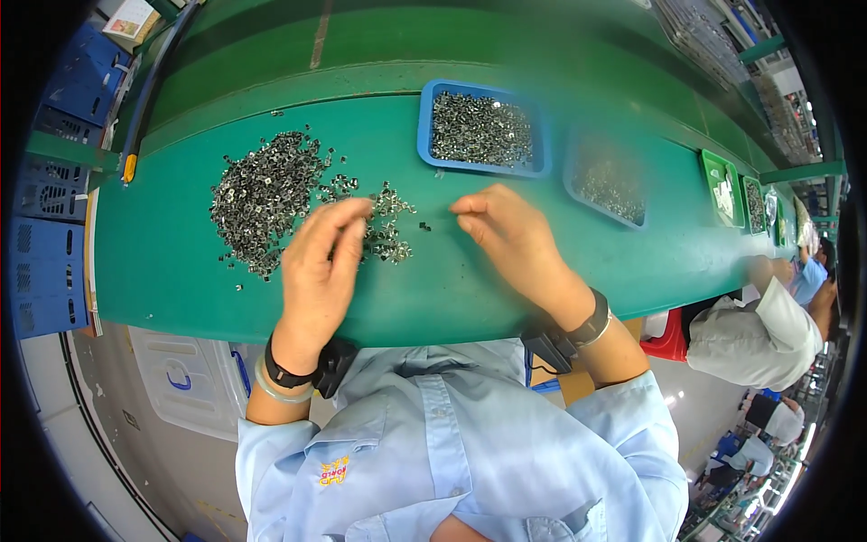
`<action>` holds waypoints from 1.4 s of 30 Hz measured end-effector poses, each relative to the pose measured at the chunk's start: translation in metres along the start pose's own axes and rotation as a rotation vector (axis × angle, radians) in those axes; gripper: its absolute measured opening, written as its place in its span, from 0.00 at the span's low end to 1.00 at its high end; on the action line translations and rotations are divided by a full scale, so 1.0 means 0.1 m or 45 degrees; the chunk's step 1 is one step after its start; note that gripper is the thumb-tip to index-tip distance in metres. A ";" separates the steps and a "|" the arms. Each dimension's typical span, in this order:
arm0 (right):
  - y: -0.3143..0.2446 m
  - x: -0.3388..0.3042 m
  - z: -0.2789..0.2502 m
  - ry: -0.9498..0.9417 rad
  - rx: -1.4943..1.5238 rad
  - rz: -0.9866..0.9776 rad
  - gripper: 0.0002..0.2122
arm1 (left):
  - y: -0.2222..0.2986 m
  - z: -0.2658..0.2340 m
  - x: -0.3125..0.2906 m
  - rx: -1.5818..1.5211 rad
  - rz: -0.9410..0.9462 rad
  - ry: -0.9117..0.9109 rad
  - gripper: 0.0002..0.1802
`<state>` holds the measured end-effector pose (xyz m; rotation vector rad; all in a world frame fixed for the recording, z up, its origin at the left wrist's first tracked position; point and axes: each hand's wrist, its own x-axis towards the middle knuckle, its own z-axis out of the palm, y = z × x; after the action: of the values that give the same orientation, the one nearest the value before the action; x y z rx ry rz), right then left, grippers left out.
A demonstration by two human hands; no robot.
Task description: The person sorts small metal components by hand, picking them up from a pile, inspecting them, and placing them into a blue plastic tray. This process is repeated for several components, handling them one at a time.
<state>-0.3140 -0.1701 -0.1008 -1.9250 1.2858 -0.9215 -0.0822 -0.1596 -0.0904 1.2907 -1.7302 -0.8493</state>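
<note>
Hundreds of small metal parts lie in a heap (262,199) on the green worktop (163,262); judging by its bulk, much of the handling is left. Just right of the heap, a thin scatter (390,246) of like pieces lies spread out. Farther right and beyond the heap, a blue tray (488,169) is already well filled with similar parts, and a second tray (601,210), blurred, stands further right with more. The left hand (316,266) is over the heap's near right side, reaching toward the scatter, fingers bent and thumb close to them; the right hand (519,239), well right of the heap, has thumb and forefinger nearly meeting. Whether either pinches a part, I cannot tell. The parts look glossy, silver and black, squarish and hard-edged; the blue tray seems smooth moulded plastic with rounded corners.
</note>
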 end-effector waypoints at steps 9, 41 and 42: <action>-0.09 0.32 0.31 -0.282 -0.372 -0.520 0.14 | 0.02 -0.02 -0.31 0.864 0.367 -0.467 0.24; -0.30 0.61 0.36 -0.513 -0.645 -0.699 0.20 | -0.27 -0.65 -0.41 0.900 0.307 -0.508 0.33; -0.31 0.53 0.31 -0.471 -0.669 -0.649 0.21 | -0.26 -0.64 -0.45 0.858 0.322 -0.565 0.33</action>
<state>-0.2592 -0.2063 -0.0822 -2.7589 0.8810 -0.4244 -0.0071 -0.1266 -0.0935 1.3061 -2.6198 -0.4264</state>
